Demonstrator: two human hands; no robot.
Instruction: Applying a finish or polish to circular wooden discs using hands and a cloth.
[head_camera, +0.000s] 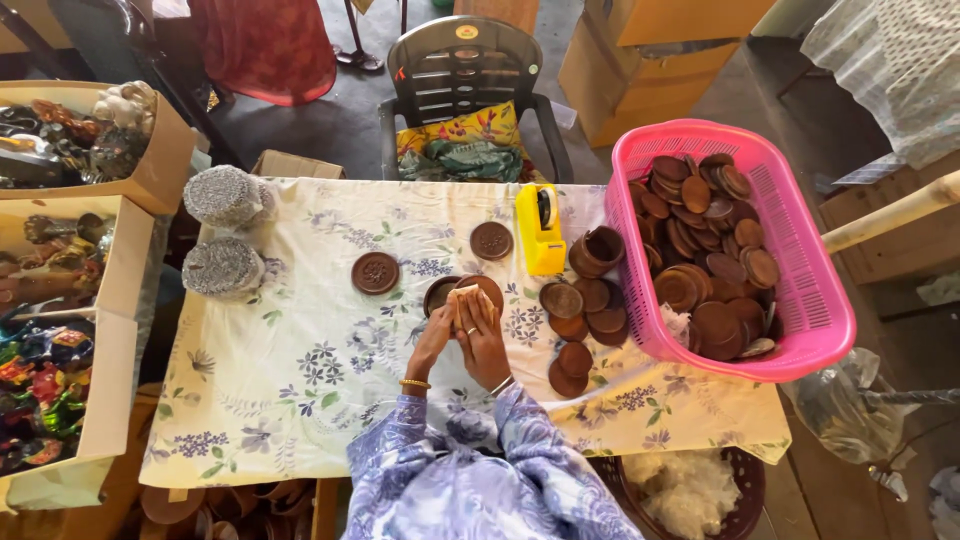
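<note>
Table (300, 400) under floral cloth: two brown discs (375, 272) near centre, yellow tape dispenser (540, 228) at far edge, pink basket (800, 300) overhanging right edge.

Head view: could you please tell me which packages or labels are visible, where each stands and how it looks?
Open cardboard boxes: stacked left of the table, tan, holding shiny coloured items.
Closed cardboard boxes: floor beyond the pink basket, plain brown.
Round label: top of the dark plastic chair, small, yellow.
</note>
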